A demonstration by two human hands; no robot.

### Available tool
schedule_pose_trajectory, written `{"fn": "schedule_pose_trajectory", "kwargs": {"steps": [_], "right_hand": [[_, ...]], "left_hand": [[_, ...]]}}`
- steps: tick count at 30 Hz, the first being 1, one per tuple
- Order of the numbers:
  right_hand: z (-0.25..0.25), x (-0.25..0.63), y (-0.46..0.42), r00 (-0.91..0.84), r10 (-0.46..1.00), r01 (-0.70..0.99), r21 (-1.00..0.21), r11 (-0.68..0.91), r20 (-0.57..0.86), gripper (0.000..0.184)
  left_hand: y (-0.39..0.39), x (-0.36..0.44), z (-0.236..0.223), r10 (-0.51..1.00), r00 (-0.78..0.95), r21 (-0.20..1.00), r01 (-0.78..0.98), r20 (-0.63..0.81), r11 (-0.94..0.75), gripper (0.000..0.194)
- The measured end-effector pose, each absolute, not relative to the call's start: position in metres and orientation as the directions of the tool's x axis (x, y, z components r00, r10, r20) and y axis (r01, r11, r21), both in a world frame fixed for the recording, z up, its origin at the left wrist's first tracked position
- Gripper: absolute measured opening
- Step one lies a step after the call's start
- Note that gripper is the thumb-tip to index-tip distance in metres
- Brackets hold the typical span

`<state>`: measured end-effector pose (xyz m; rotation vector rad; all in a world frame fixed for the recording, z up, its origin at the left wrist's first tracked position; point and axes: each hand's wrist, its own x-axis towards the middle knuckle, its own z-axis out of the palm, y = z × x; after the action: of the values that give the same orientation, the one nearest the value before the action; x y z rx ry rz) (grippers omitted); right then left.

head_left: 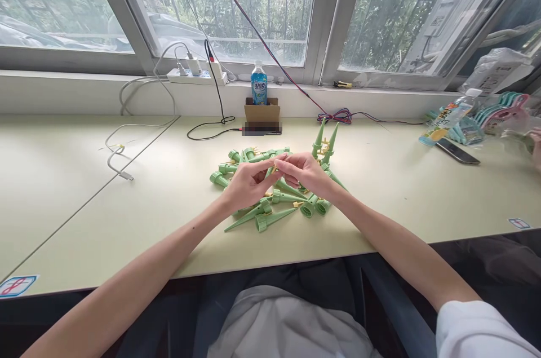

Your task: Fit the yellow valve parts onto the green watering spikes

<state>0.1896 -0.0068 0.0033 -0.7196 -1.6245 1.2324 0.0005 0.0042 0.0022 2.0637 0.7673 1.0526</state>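
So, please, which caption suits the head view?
Left hand and right hand meet over a pile of green spikes on a pale table.

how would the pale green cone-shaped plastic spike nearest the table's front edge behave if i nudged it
The spike would probably roll in a curve, its round collar being much wider than its tip. Thin-tipped but straight, it looks like stiff plastic and should barely bend. The neighbouring pale green plastic spikes might stop it.

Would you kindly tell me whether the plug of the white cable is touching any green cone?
Apart: the head view shows bare tabletop between the white cable's plug and the nearest green cone.
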Motion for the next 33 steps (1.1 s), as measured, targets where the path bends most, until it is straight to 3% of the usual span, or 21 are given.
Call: {"fn": "schedule_pose_trajectory", "kwargs": {"steps": [6, 13, 18, 21, 26, 33], "right_hand": [[-0.001, 0.189, -0.005, -0.369, 0.866, -0.054, -0.938, 0.342, 0.337, 0.041], [-0.007, 0.190, 0.001, -0.282, 0.872, 0.137, -0.883, 0.449, 0.400, 0.051], [-0.004, 0.196, 0.004, -0.232, 0.797, 0.488, -0.642, 0.591, 0.557, 0.050], [-0.005, 0.201, 0.007, -0.244, 0.771, 0.598, -0.535, 0.597, 0.588, 0.043], [-0.007, 0.207, 0.013, -0.227, 0.771, 0.662, -0.487, 0.570, 0.595, 0.036], [-0.010, 0.208, 0.014, -0.253, 0.787, 0.688, -0.466, 0.555, 0.563, 0.037]], "left_hand": [[0.007, 0.001, 0.000, 0.731, 0.495, 0.741, 0.229, 0.469, -0.631, 0.035], [0.008, 0.002, 0.006, 0.727, 0.470, 0.683, 0.302, 0.501, -0.666, 0.034], [0.012, -0.001, 0.007, 0.767, 0.415, 0.672, 0.381, 0.490, -0.635, 0.040], [0.016, -0.004, 0.005, 0.789, 0.417, 0.617, 0.493, 0.451, -0.613, 0.043], [0.021, -0.008, 0.002, 0.832, 0.414, 0.505, 0.662, 0.369, -0.554, 0.043], [0.025, -0.009, -0.002, 0.858, 0.430, 0.409, 0.755, 0.280, -0.512, 0.048]]}}
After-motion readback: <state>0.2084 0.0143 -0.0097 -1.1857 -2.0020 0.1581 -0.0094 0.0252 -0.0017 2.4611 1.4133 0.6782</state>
